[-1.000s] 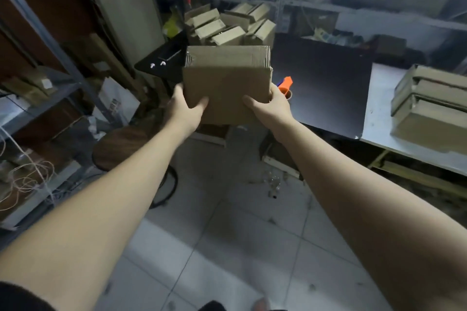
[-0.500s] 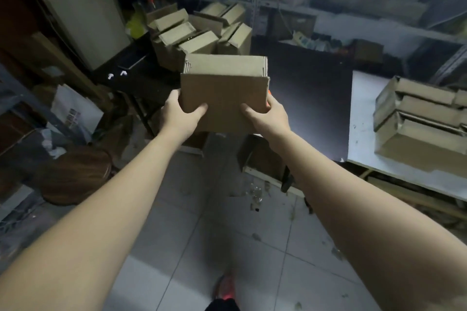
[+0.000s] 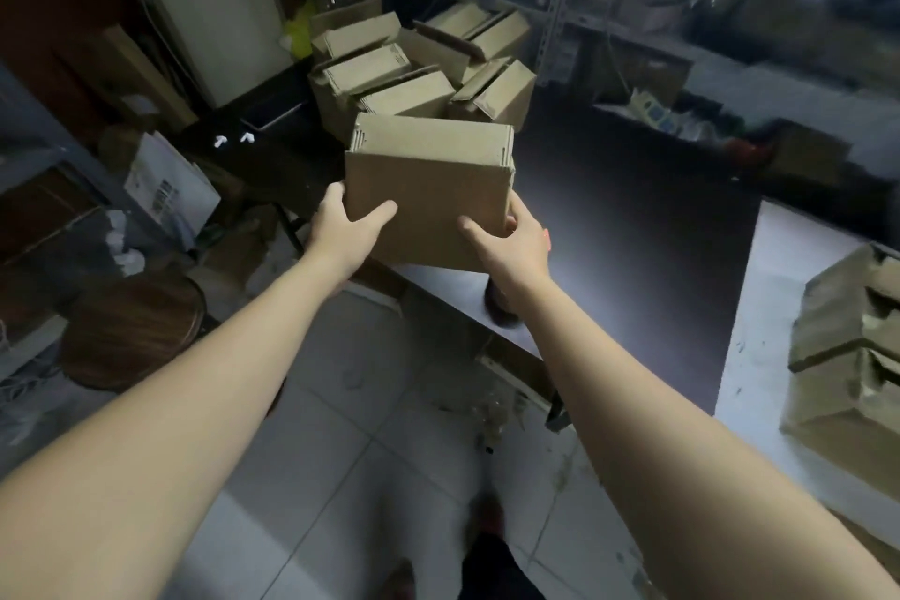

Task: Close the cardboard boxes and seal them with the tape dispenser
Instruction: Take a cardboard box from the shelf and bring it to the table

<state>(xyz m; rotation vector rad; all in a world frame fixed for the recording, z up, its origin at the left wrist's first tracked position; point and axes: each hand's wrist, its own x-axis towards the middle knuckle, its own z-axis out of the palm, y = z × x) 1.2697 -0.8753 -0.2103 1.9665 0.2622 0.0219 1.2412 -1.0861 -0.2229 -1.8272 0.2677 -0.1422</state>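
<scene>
Left hand is gripping the box at its lower left corner, thumb lying across the near face, fingers wrapping out of sight behind. Box is being held in the air over the near edge of the dark table, top flaps lying flat. No tape is showing on the faces in view, so closing is judged done for this one and sealing outstanding.

Behind it, at the table's far end, a pile of similar boxes is lying with several flaps standing ajar; these appear to be awaiting closing and taping.

Right hand is clasping the box's lower right corner likewise, thumb on the near face, fingers hidden. A faint orange patch is showing just beside that hand; whether it is the dispenser cannot be told.

Further right, on the white table, a stack of boxes is sitting with gaps at the flaps, no tape discernible.

Judgement: task is standing at an early stage, sealing outstanding on every box in view.
</scene>
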